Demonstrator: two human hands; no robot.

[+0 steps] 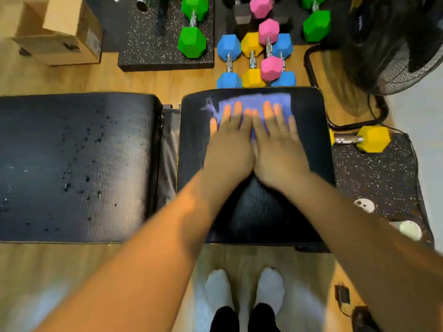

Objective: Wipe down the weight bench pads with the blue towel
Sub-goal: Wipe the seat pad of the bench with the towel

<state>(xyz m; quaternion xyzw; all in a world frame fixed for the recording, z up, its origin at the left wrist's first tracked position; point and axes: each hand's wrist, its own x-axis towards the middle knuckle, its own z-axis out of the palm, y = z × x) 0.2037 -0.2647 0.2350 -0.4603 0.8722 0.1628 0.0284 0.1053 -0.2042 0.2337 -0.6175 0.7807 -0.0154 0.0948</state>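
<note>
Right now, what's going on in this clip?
A person stands over a weight bench, both hands flat on a blue towel at the far end of the right pad. The left hand and right hand lie side by side on it. The left pad shows dark specks. Colored dumbbells sit on the floor beyond.

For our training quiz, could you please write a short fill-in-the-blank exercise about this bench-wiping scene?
1. Both hands, the left hand and right hand, press flat on the ____ towel.
2. The towel lies on the ____ of the two pads, the seat pad.
3. The long pad is speckled with dark ____.
4. A single ____ dumbbell lies right of the bench.

Missing words: blue; smaller; specks; yellow
</note>
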